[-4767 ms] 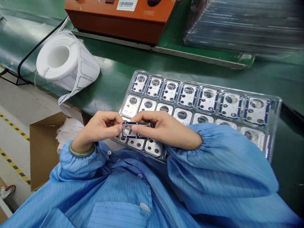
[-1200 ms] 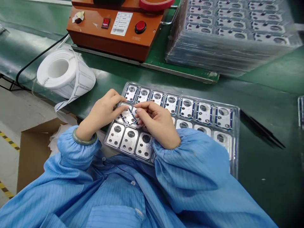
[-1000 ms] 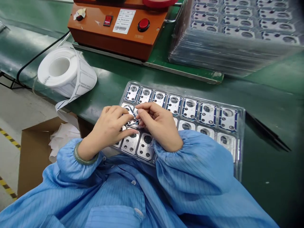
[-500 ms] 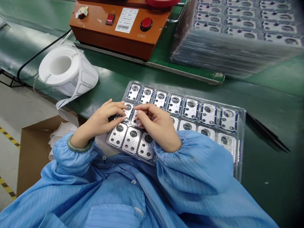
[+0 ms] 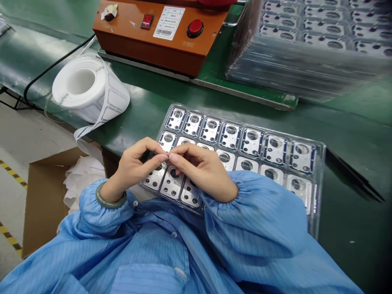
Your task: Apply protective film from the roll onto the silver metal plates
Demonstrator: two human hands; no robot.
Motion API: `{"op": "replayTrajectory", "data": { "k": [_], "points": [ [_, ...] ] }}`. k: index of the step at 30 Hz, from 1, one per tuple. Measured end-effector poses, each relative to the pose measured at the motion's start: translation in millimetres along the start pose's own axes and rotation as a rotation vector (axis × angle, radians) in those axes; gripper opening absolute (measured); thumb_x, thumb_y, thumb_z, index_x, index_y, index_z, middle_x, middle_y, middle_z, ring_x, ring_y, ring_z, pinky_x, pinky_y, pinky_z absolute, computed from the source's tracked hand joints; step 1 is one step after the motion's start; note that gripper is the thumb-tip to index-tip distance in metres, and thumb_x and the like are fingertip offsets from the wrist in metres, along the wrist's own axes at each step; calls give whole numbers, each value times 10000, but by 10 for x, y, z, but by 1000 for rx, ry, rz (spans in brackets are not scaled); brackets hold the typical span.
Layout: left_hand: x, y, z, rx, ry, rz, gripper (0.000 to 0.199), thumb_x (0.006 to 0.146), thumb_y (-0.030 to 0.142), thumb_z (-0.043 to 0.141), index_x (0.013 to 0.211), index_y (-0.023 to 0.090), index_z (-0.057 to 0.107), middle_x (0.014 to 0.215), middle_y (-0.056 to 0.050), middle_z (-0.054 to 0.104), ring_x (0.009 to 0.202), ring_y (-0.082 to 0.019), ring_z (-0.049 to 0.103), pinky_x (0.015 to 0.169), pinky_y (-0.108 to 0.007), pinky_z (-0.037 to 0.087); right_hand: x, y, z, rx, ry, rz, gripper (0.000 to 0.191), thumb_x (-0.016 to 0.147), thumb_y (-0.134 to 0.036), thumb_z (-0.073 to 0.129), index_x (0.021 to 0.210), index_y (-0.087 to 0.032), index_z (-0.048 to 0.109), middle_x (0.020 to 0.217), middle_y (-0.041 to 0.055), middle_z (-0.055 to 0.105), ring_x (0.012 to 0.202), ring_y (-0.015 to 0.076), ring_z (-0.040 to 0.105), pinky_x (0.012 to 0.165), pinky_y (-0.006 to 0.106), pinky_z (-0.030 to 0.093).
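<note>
My left hand (image 5: 131,167), with a green bangle (image 5: 110,199) at the wrist, and my right hand (image 5: 203,169) meet fingertip to fingertip above the left part of a clear plastic tray (image 5: 320,179). Thumb and forefinger are pinched on both hands. Whatever lies between the tips is too small or hidden to name. In the tray sit rows of silver metal plates, each with a round window and small dark holes. Blue edging shows around the back-row plates (image 5: 231,135). Below my fingers are front-row plates (image 5: 172,182); my right hand and sleeve cover others.
A roll of white labels (image 5: 88,87) stands at left, its strip hanging toward a cardboard box (image 5: 45,204) of white paper. Behind is an orange machine (image 5: 153,45) with red switches. Stacked filled trays (image 5: 284,61) stand at back right; black tweezers (image 5: 355,173) lie right of the tray.
My left hand has moved right and its spread fingers have closed into a pinch against my right fingertips. The whole view has shifted slightly.
</note>
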State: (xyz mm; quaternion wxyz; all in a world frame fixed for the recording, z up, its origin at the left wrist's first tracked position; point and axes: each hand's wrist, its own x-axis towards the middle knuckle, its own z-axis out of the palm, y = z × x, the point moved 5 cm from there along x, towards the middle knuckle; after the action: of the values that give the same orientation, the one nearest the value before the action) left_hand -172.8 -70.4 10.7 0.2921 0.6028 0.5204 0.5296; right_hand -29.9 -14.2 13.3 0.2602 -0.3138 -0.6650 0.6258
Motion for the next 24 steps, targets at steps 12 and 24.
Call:
{"op": "replayTrajectory", "data": {
  "k": [12, 24],
  "points": [
    [-21, 42, 25, 129, 47, 285, 25, 834, 218, 647, 826, 211, 625, 736, 1, 653, 746, -139, 622, 747, -324, 513, -1, 25, 80, 293, -151, 220, 274, 750, -405, 716, 792, -152, 617, 657, -3, 643, 466, 77, 555, 449, 205, 486],
    [-202, -23, -313, 201, 447, 111, 135, 903, 221, 532, 1025, 205, 588, 794, -3, 625, 678, -102, 611, 659, -260, 517, -13, 56, 66, 93, -161, 197, 157, 838, -276, 574, 929, -172, 649, 559, -36, 570, 427, 70, 502, 420, 183, 430]
  ]
}}
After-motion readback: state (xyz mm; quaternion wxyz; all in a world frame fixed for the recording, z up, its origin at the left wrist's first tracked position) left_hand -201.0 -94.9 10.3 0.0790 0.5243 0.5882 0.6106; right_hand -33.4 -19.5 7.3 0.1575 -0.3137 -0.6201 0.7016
